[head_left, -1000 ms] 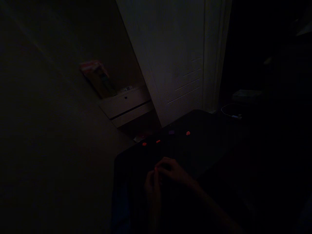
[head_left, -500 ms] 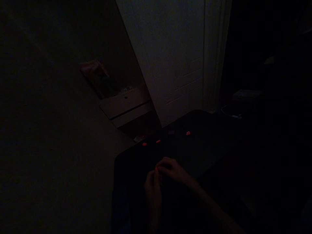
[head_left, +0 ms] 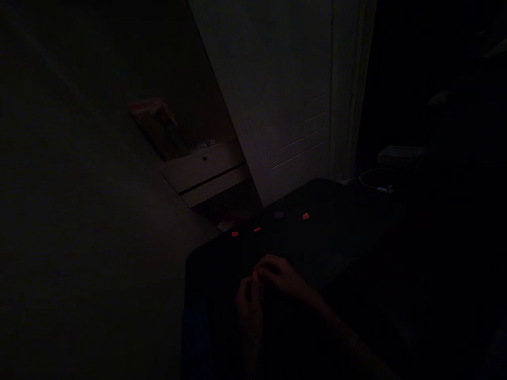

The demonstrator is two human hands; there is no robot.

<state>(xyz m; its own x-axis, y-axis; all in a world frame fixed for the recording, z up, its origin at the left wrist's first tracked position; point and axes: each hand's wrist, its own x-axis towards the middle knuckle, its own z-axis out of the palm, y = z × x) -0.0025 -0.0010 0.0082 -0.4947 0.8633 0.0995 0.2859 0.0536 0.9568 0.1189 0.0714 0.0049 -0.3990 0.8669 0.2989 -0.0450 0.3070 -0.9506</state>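
Observation:
The room is very dark. My left hand (head_left: 249, 303) is raised over the dark table with its fingers pinched. My right hand (head_left: 282, 275) comes in from the right, also in a pinch, its fingertips meeting those of the left. A small bright red piece (head_left: 255, 274) shows between the fingertips of both hands; its kind is too small and dim to make out. Beyond the hands, on the table, lie a red lump (head_left: 235, 234), a short red bar (head_left: 257, 229), a dark purplish block (head_left: 279, 215) and another reddish lump (head_left: 305, 216).
The dark table (head_left: 332, 237) has its far edge near a pale door (head_left: 277, 105). A drawer unit (head_left: 214, 171) stands behind on the left, next to a wall (head_left: 99, 237). At the back right are a pale cable (head_left: 368, 182) and a box-like object (head_left: 400, 153).
Both hands stay almost in place, fingertips together, with only a slight shift of the left thumb and the red piece. The pieces on the table have not moved. The picture looks a little darker.

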